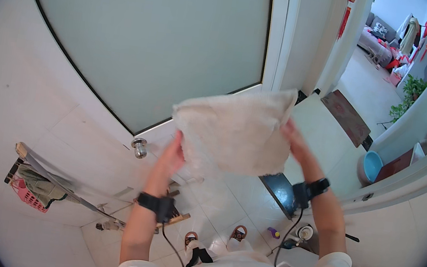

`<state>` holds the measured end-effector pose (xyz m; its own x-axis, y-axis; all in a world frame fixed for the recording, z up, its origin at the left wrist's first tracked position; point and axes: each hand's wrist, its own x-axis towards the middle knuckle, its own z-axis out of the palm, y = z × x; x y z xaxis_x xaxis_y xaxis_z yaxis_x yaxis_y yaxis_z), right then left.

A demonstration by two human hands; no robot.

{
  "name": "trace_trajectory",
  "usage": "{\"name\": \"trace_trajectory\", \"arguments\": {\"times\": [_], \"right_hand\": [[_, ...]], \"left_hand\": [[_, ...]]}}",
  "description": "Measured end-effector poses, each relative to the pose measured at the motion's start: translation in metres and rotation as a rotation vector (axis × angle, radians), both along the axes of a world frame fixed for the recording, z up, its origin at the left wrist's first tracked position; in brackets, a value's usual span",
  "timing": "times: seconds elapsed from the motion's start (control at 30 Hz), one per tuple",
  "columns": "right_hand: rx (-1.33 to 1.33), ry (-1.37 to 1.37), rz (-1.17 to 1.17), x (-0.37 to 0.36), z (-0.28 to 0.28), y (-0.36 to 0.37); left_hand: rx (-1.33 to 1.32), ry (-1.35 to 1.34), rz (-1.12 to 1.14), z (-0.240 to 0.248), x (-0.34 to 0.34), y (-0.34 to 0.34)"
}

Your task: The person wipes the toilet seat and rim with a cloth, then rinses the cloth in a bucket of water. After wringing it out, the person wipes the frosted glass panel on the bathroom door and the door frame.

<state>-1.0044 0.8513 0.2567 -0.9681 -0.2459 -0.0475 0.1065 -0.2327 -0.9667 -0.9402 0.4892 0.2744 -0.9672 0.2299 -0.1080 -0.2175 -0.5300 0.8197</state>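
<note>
The cloth [236, 128] is off-white, the basin [371, 166] blue, the basket [30, 197] pink.

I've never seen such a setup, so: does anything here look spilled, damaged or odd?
No spill or damage stands out. The pale cloth between the left hand and right hand looks askew, its right top corner higher than its left. The black wristbands trailing cables also look odd, being unusual everyday wear.

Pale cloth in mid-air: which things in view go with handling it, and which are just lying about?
With the job: pale cloth; left hand, at its left edge; right hand, at its right edge.

Just about: blue basin; brown doormat; pink basket; green plant.
</note>
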Motion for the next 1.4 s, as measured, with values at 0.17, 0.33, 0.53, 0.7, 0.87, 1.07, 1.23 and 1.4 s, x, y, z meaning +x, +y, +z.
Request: {"name": "trace_trajectory", "arguments": {"times": [0.17,0.33,0.53,0.7,0.87,1.07,1.23,1.4], "right_hand": [[-0.135,-0.456,0.251,0.055,-0.114,-0.014],[-0.016,-0.53,0.254,0.059,-0.128,0.009],[0.216,-0.299,0.248,0.045,-0.118,0.019],[0.526,-0.05,-0.058,0.046,-0.12,-0.003],[0.178,0.059,0.061,0.049,-0.082,-0.01],[0.936,0.512,0.299,0.05,-0.026,-0.009],[0.994,0.924,0.215,0.043,-0.004,-0.015],[0.854,0.706,0.284,0.023,-0.015,-0.027]], "left_hand": [[0.132,-0.347,-0.1,-0.104,0.052,0.026],[-0.129,-0.519,-0.019,-0.13,0.048,0.008],[-0.308,-0.501,-0.076,-0.142,0.039,-0.005],[-0.431,-0.745,0.266,-0.155,0.044,0.006],[-0.46,-0.27,0.347,-0.125,0.054,0.0],[-1.555,0.147,0.042,-0.059,0.07,-0.001],[-1.687,0.444,0.335,-0.025,0.085,-0.007],[-1.145,0.335,0.126,-0.051,0.071,-0.039]]}}
